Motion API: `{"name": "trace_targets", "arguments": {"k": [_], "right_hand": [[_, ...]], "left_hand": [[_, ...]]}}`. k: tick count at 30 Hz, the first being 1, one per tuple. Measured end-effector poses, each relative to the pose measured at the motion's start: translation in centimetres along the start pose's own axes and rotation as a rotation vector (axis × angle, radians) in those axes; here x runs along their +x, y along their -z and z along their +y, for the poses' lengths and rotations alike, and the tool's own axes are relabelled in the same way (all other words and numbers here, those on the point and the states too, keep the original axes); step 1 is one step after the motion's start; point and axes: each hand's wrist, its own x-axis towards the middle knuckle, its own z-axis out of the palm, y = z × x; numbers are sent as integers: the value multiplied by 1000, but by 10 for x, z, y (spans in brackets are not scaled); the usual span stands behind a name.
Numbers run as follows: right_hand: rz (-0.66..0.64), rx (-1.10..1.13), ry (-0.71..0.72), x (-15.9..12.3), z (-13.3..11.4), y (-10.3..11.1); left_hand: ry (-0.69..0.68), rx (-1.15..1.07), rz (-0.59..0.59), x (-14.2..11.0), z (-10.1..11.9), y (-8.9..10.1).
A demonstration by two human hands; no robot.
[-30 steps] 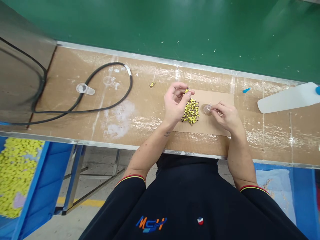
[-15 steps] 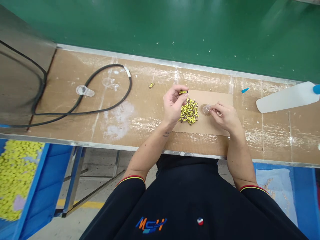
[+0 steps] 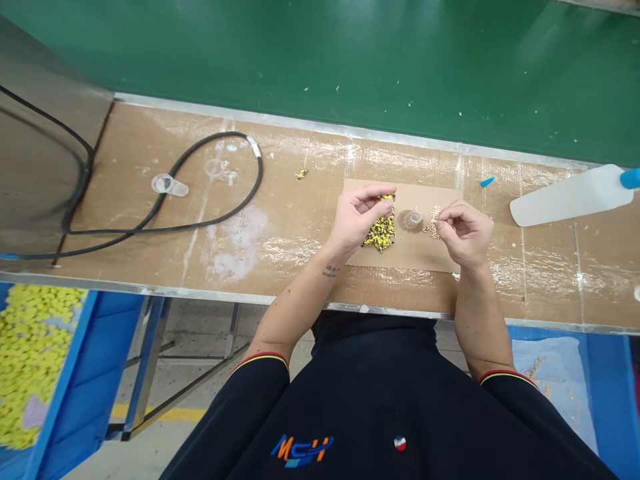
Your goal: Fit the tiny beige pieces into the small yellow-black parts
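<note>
My left hand (image 3: 356,219) is above the left side of a cardboard sheet, thumb and forefinger closed on a small yellow-and-dark piece (image 3: 386,197). Below and beside its fingertips lies a heap of similar yellow-and-dark pieces (image 3: 381,233), partly hidden by the hand. My right hand (image 3: 466,235) has its thumb and forefinger pinched together at the edge of a small pile of beige bits (image 3: 434,223). Whatever is in that pinch is too small to make out. Between the hands, a small clear cup (image 3: 412,220) stands on the cardboard sheet (image 3: 400,259).
A black cable (image 3: 220,223) loops over the bench at left, with a clear plastic scoop-like piece (image 3: 170,185) on it. A few yellow pieces (image 3: 301,174) lie apart. At right are a blue cap (image 3: 487,181) and a white bottle (image 3: 573,195) lying on its side.
My right hand has moved right, from the clear cup to the beige bits. My left hand, still pinching the yellow-and-dark piece, has shifted right and slightly towards me.
</note>
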Motion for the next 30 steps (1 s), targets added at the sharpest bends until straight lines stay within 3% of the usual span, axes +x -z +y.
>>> {"name": "trace_targets", "arguments": {"k": [5,12,16,20,24,27,30], "right_hand": [[73,101,-7,-2,-5,-4],[99,89,-27,-3,-7,-4],[88,137,-12,-5,-6,-4],[80,212,-15,-6,-3,-3],[168,177,-62,-3,7,9],[241,152,-17,1,19,23],[224,182,9,3,26,30]], "left_hand": [[-110,131,-111,-4,-6,-3],[-519,643,-51,-16,5,-11],[-686,750,-92,-17,11,-13],[-757,759,-102,-15,12,-13],[-870,859,-11,-14,10,-11],[-938,953,93,-12,10,-9],[-942,968,140,-12,9,-6]]}}
